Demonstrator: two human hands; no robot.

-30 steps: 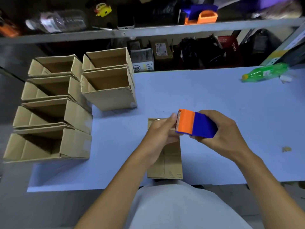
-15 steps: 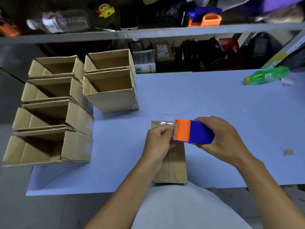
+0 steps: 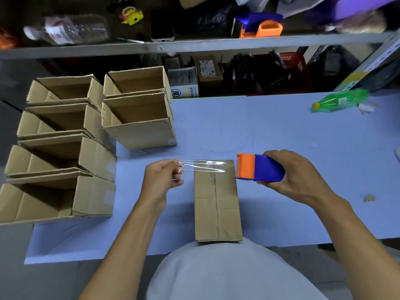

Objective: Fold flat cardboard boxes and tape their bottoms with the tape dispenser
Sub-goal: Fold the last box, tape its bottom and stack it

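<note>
A folded cardboard box (image 3: 217,204) stands bottom-up on the blue table (image 3: 281,135) in front of me, its flaps closed along a centre seam. My right hand (image 3: 294,173) grips the orange and blue tape dispenser (image 3: 259,167) just right of the box's far end. My left hand (image 3: 162,177) pinches the free end of a clear tape strip (image 3: 203,166) left of the box. The strip stretches across above the far end of the box, between my two hands.
Several open folded boxes (image 3: 65,152) are stacked at the table's left, two more (image 3: 138,118) behind them. A green bottle (image 3: 342,100) lies at the far right. A shelf (image 3: 194,43) holds a second dispenser (image 3: 262,27), a phone and a clear bottle.
My hands have moved apart: the left pulled the tape end leftwards and the right drew the dispenser rightwards, so a length of tape now spans the box.
</note>
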